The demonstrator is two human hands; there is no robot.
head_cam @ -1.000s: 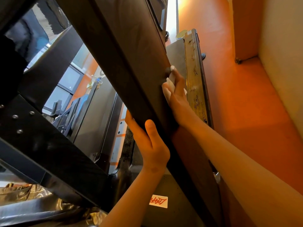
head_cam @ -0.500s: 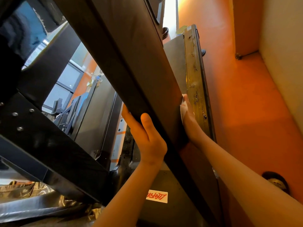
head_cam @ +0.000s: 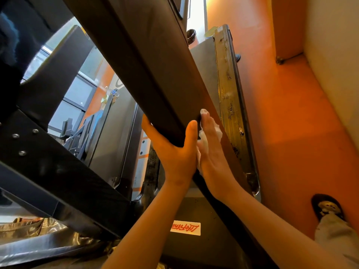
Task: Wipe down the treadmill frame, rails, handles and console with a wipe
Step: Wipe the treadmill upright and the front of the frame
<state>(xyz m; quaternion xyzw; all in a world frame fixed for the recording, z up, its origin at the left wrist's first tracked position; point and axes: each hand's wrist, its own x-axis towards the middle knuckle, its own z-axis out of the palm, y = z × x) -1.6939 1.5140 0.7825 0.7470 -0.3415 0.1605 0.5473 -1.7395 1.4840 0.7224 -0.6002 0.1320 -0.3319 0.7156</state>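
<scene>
Head view, looking down a dark, slanted treadmill upright point(head_cam: 147, 65). Your left hand point(head_cam: 174, 152) wraps its near edge, thumb lying up the front, as before. Your right hand point(head_cam: 211, 152), fingers straight, presses the wipe point(head_cam: 218, 133) flat on the right face. It has slid down from higher and is now level with your left hand. That stretch looks covered; the part below your hands remains.

One brand label on the grey treadmill base point(head_cam: 196, 208).
We saw a white sticker point(head_cam: 185, 228) with red script, upside down to us, which we read as "Life Fitness".
</scene>
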